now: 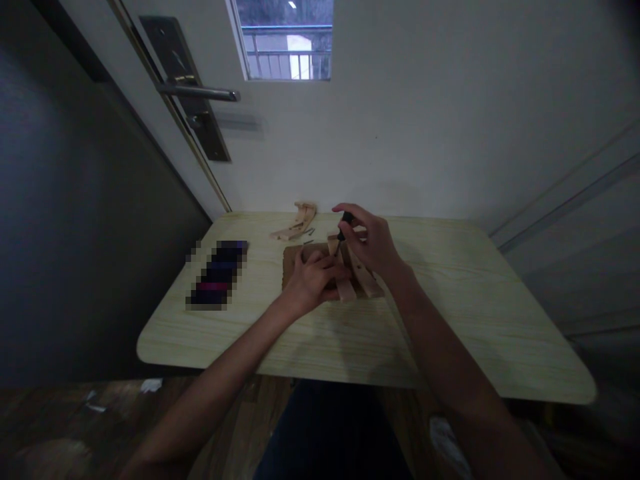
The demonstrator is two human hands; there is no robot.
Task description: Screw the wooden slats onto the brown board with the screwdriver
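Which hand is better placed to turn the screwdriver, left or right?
Right hand: its fingers grip the screwdriver by its black handle, tip down on the wooden assembly. Left hand holds that assembly down, likely steadying it.

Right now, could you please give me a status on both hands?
Left hand holding wooden assembly. Right hand gripping screwdriver, tip down. Spare wood pieces behind, apart.

Pale wood-grain table [450, 320] in front of me w/ a dark pixelated thing [219, 275] on its left side, plus loose curved wood bits [296, 223] near the back edge. Door handle [200, 92] up left, small window [286, 40] above, all pretty dim tbh.
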